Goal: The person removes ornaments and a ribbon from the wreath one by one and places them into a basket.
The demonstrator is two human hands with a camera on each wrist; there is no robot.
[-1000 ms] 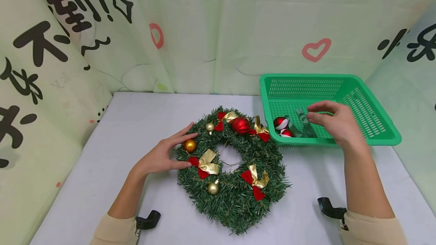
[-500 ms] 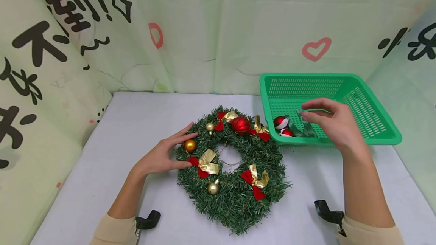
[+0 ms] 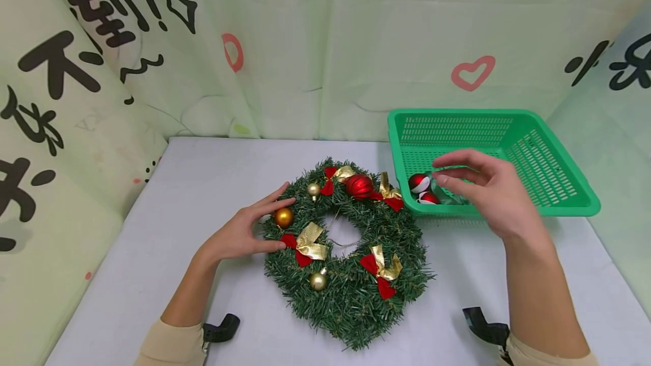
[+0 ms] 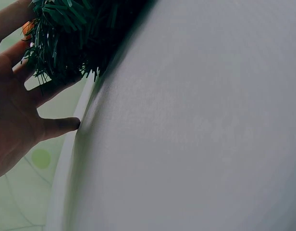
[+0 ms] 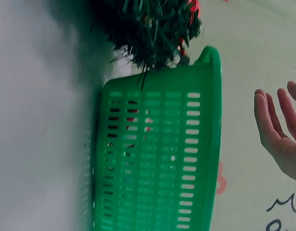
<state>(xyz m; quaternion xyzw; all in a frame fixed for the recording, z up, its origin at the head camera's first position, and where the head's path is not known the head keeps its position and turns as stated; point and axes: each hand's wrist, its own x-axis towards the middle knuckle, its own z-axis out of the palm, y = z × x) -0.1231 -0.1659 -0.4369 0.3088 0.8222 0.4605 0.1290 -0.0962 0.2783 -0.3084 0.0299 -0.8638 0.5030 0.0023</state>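
Observation:
A green Christmas wreath [image 3: 346, 309] with red-and-gold bows and balls lies on the white table. On its left side rests my left hand [image 3: 249, 230], fingers spread beside an orange-gold ball [image 3: 283, 217] and thumb at a bow [image 3: 307, 246]. The left wrist view shows those fingers [image 4: 56, 89] along the wreath's edge. My right hand [image 3: 490, 185] hovers over the green basket [image 3: 569, 185], fingers loosely bent with nothing between them. Below its fingertips are red-and-white balls [image 3: 419, 183] and a dark green ribbon [image 3: 447, 196], partly hidden by the hand.
The basket's near left corner stands right beside the wreath's upper right. A shiny red ball [image 3: 359, 187] sits high on the wreath. A pale green printed curtain [image 3: 315, 61] hangs behind the table [image 3: 218, 168]. Black wrist mounts [image 3: 221, 329] stick out from both sleeves.
My right hand has moved left over the basket, toward the red-and-white balls, covering more of the ribbon. The left hand and the wreath have stayed in place.

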